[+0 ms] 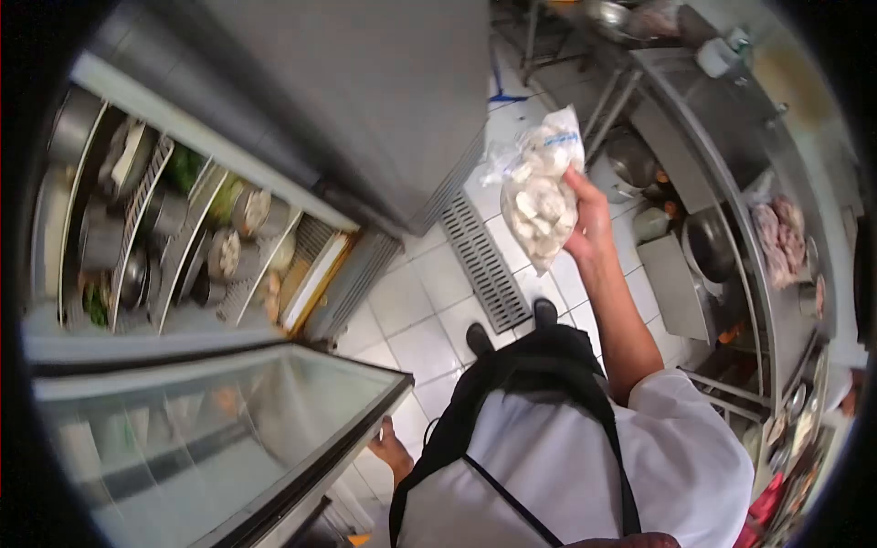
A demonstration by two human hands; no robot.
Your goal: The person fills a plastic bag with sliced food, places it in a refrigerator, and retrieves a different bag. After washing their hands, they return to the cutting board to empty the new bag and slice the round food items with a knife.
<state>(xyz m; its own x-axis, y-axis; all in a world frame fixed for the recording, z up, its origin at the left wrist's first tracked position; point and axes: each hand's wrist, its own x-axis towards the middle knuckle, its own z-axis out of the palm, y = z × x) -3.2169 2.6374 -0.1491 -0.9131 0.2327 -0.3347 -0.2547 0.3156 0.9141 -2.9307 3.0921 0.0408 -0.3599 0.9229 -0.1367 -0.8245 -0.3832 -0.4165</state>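
Possibly the plastic bag (541, 196) of pale pieces (537, 217), held over the tiled floor (425, 342) by the right hand (592, 217), could slip if that one-sided grip loosens; the left hand (393, 449) is at the edge of the glass door (233, 434), its grip's state I cannot tell

Blue print (561, 139) on bag (539, 212), illegible

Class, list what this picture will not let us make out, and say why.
All in the head view:
- Blue print on the bag: too small and blurred to read.
- Pale pieces inside: blur leaves their exact kind uncertain.
- Left hand: too small to tell whether it grips the glass door.
- Backs of the shelves: hidden by pots.
- Red item: cut off by the dark border.
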